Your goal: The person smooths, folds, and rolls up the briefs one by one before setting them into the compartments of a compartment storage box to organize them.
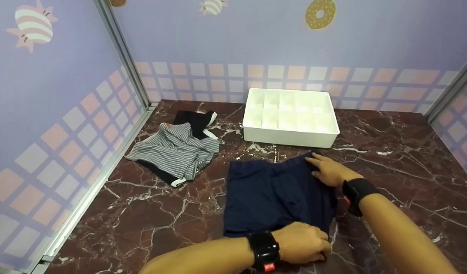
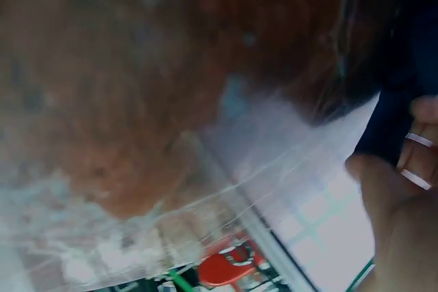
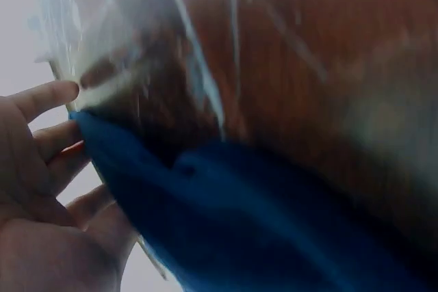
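Navy boxer briefs (image 1: 252, 194) lie spread on the marbled table, waistband toward the back, their right side drawn inward. At the lower right leg corner my left hand (image 1: 302, 243) pinches the cloth; in the left wrist view the thumb (image 2: 383, 182) and fingers close on its dark edge. My right hand (image 1: 328, 171) touches the right end of the waistband, fingers extended. The right wrist view shows those fingers (image 3: 51, 97) loosely spread along the edge of the blue-looking cloth (image 3: 205, 203), some partly behind it.
A white divided box (image 1: 290, 137) with several compartments stands at the back, beyond the briefs. To the left, a grey striped garment (image 1: 180, 148) lies crumpled over a black one (image 1: 193, 120) with white trim. Patterned panels (image 1: 226, 38) wall in the table's back and sides.
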Available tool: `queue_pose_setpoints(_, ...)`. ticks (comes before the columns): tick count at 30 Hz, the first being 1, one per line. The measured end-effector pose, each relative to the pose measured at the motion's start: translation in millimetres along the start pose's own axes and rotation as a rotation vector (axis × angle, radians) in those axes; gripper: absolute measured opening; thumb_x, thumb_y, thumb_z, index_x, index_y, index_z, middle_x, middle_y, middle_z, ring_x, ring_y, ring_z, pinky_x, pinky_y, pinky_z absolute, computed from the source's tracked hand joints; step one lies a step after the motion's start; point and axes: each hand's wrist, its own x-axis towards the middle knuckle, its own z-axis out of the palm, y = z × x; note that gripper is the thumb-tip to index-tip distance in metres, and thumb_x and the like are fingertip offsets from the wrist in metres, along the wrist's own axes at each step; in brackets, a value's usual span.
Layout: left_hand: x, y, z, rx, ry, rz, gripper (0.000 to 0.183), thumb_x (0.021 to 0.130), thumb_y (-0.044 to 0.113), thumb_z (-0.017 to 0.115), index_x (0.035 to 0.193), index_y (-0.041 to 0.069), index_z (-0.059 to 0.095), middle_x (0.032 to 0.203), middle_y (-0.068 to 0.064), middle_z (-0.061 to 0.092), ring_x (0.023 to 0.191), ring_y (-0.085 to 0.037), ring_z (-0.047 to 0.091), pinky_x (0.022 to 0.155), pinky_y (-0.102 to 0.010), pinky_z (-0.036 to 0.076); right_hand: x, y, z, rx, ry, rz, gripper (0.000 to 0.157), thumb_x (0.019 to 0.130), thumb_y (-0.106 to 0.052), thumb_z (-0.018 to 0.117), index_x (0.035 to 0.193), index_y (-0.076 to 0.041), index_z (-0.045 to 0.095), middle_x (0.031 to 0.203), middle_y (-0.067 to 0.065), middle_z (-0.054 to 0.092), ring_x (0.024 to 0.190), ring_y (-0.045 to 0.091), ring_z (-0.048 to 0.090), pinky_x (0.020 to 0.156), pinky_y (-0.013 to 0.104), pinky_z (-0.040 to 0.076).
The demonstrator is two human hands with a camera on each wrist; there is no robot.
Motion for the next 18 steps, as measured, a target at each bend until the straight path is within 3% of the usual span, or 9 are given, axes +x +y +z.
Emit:
queue_pose_setpoints(2, -2.9, -8.9, -3.3, -0.061, 0.006, -0.015, 0.018, 0.090, 0.037, 0.057, 0.105, 0.033, 0.065, 0.100, 0.020, 0.057, 0.091, 0.008, 0.051, 0.078, -0.010, 0.042, -3, 5, -0.9, 0.050, 0.029, 0.007, 0.055, 0.091, -0.009, 0.053, 0.141, 0.002, 0.032, 0.144, 0.032, 0.021, 0.130, 0.050, 0.022, 0.102, 0.059, 0.023)
queue_pose_setpoints(4, -8.0, -23.2, -8.3, -0.121, 0.039, -0.087, 0.023, 0.092, 0.035, 0.054, 0.112, 0.030, 0.064, 0.106, 0.019, 0.058, 0.097, 0.006, 0.051, 0.084, -0.010, 0.039, -6, 8, -3.2, 0.089, 0.084, 0.012, 0.057, 0.090, -0.010, 0.055, 0.141, 0.001, 0.033, 0.143, 0.033, 0.024, 0.128, 0.051, 0.024, 0.102, 0.060, 0.023)
queue_pose_setpoints(8, -19.9, -68.0, -17.2, -0.156, 0.139, -0.359, 0.026, 0.093, 0.028, 0.053, 0.116, 0.023, 0.062, 0.115, 0.012, 0.059, 0.106, -0.003, 0.053, 0.092, -0.019, 0.041, -20, 17, -15.2, 0.119, 0.186, 0.067, 0.052, 0.082, -0.008, 0.064, 0.129, 0.004, 0.044, 0.121, 0.029, 0.047, 0.110, 0.043, 0.045, 0.092, 0.056, 0.036)
queue_pose_setpoints(11, -22.6, -102.9, -22.6, -0.075, 0.130, -0.521, 0.026, 0.092, 0.021, 0.052, 0.116, 0.018, 0.062, 0.118, 0.007, 0.059, 0.109, -0.010, 0.054, 0.092, -0.026, 0.043, -33, 21, -24.8, 0.121, 0.139, 0.133, 0.043, 0.075, -0.004, 0.066, 0.113, 0.006, 0.051, 0.095, 0.020, 0.059, 0.084, 0.032, 0.056, 0.075, 0.046, 0.045)
queue_pose_setpoints(14, -8.3, -123.9, -30.5, 0.032, 0.052, -0.564, 0.029, 0.093, 0.017, 0.049, 0.119, 0.017, 0.061, 0.124, 0.004, 0.057, 0.113, -0.015, 0.052, 0.093, -0.030, 0.044, -46, 23, -29.5, 0.184, 0.003, 0.225, 0.034, 0.074, -0.003, 0.067, 0.103, 0.007, 0.054, 0.079, 0.014, 0.063, 0.067, 0.027, 0.061, 0.061, 0.039, 0.050)
queue_pose_setpoints(18, 35.4, -129.8, -34.6, 0.158, -0.070, -0.505, 0.036, 0.096, 0.017, 0.042, 0.130, 0.020, 0.053, 0.139, 0.003, 0.045, 0.124, -0.017, 0.045, 0.097, -0.033, 0.041, -57, 18, -24.5, 0.343, -0.109, 0.340, 0.028, 0.076, -0.004, 0.070, 0.098, 0.008, 0.056, 0.075, 0.015, 0.065, 0.061, 0.029, 0.065, 0.055, 0.039, 0.053)
